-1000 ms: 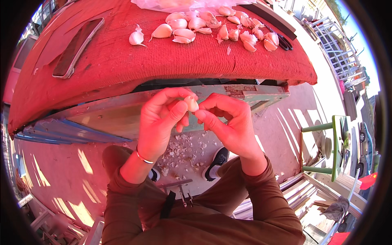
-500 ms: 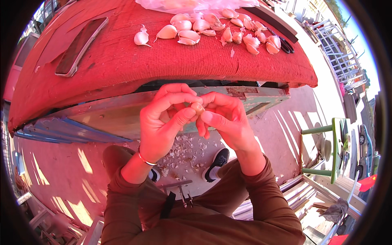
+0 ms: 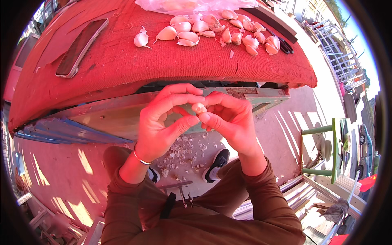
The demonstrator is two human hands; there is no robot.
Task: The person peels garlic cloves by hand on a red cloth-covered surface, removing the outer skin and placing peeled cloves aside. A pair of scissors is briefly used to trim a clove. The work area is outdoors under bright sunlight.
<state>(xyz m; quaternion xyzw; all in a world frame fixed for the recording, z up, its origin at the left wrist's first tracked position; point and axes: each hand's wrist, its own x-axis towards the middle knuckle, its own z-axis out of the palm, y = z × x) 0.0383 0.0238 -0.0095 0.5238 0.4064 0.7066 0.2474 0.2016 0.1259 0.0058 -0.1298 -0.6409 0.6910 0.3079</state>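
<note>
A small garlic clove [image 3: 199, 108] is held between my two hands, in front of the table's near edge. My left hand [image 3: 163, 116] has its thumb and forefinger curved round the clove's left side. From the right, my right hand [image 3: 230, 116] pinches it with thumb and bent fingers; the fingers hide part of the clove. On the red cloth beyond lie several garlic cloves [image 3: 188, 38] in papery skin, with a single clove [image 3: 141, 38] set apart at their left.
A red cloth [image 3: 122, 61] covers the table. On it are a phone [image 3: 81, 48] at left, a pink plastic bag [image 3: 196, 5] at the back and black-handled scissors [image 3: 286, 45] at right. Garlic skins [image 3: 183, 153] litter the ground between my feet. A green stool [image 3: 335, 151] stands at right.
The clove has turned in my fingers, showing a paler side. My left thumb has slid down and away from its top, and the left fingers have spread slightly.
</note>
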